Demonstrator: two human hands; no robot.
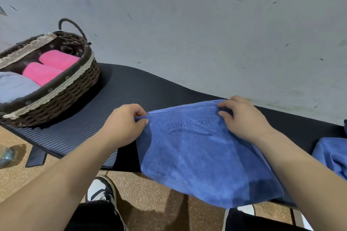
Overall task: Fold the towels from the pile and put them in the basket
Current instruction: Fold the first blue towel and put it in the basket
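Observation:
A blue towel (202,159) with stitched lettering hangs doubled over the near edge of a black ribbed mat (120,88). My left hand (124,124) pinches the towel's far left corner between thumb and fingers. At the far right corner my right hand (242,116) grips the folded top edge. A dark wicker basket (62,92) with a lace-trimmed liner stands on the mat at the left. Inside it lie two rolled pink towels (43,71) and a pale blue one (15,86). More blue towel cloth (332,154) lies piled at the right edge.
A grey wall (187,24) rises right behind the mat. Below is a speckled brown floor (154,189) with my black-and-white shoe (101,189). A clear plastic bottle (5,155) lies on the floor at far left, beside a dark flat strip (35,156).

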